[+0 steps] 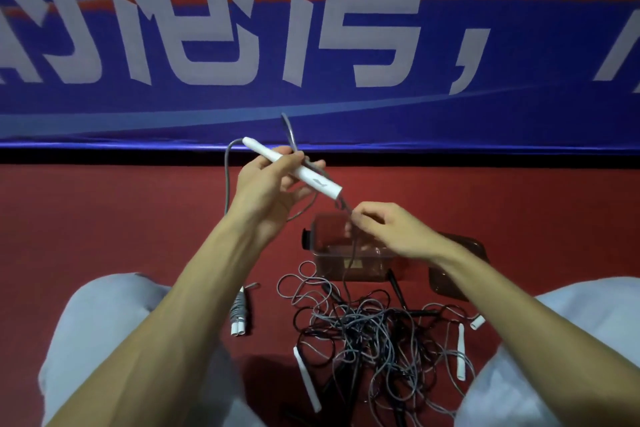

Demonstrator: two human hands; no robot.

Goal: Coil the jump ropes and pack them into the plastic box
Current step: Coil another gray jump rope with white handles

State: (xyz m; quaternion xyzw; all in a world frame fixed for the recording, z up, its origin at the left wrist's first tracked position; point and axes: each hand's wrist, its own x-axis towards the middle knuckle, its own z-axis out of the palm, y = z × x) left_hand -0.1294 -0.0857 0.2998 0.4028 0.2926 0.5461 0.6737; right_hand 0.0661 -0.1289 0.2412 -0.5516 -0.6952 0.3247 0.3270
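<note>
Two knees [97, 340] in pale trousers frame the bottom of the view, and between them a tangle [374, 333] of grey and black ropes with loose white handles lies on the red floor [138, 218]. To its left, apart from it, lies a bundle [239, 312], a rope wound tightly round its two white handles. Just beyond the tangle stands the clear box [325, 263], open, with nothing visible inside; its lid [450, 277] lies beside it on the right. Above the box the left hand [273, 180] holds a white handle [294, 166] tilted in the air, fingers curled round its middle. A grey rope [227, 180] leaves the handle's far end and loops down. The right hand [391, 229] pinches a rope strand just below the handle's near end; the strand hangs down into the tangle. A blue banner [311, 45] with large white characters fills the background.
</note>
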